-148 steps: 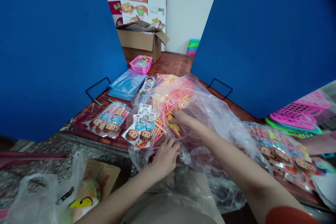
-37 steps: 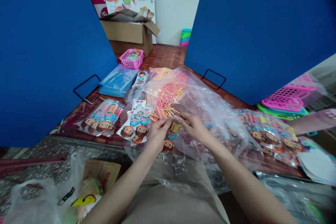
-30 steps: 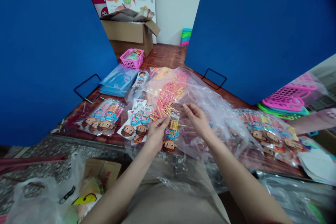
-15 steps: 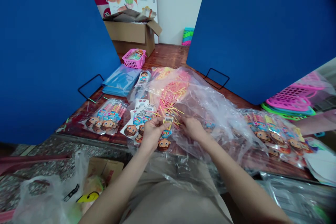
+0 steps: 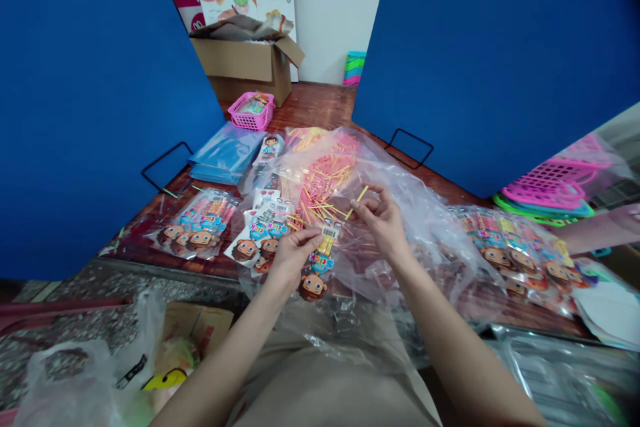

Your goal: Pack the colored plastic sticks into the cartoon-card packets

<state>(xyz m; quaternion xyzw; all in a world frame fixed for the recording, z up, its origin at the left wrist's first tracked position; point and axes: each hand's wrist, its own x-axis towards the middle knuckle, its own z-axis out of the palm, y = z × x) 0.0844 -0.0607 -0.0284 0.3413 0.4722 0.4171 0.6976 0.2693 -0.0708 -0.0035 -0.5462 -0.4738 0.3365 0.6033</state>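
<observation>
Between the thumb and fingers of my left hand [image 5: 294, 255] is a printed card [image 5: 319, 265] with a barcode at its top, a cartoon face at its bottom and yellow sticks on it. Raised to the right of it, my right hand [image 5: 383, 217] pinches a thin yellow stick [image 5: 357, 202], tilted and clear of the pile. A heap of pink and yellow sticks [image 5: 325, 173] lies in a large clear plastic bag [image 5: 415, 213] just beyond both hands. Left of my left hand are several loose printed cards [image 5: 257, 237] with cartoon faces.
Filled clear packets [image 5: 197, 227] lie at the left and more packets [image 5: 515, 247] at the right. Behind stand blue plastic sheets [image 5: 227, 153], a pink basket [image 5: 251, 111] and an open carton [image 5: 245, 63]. Blue panels [image 5: 100, 93] flank the table. Another person's arm [image 5: 597, 230] shows at far right.
My right hand has risen and moved right from the sticks and card, now with a yellow stick in its fingers. My left hand stays on the card, which is slightly turned.
</observation>
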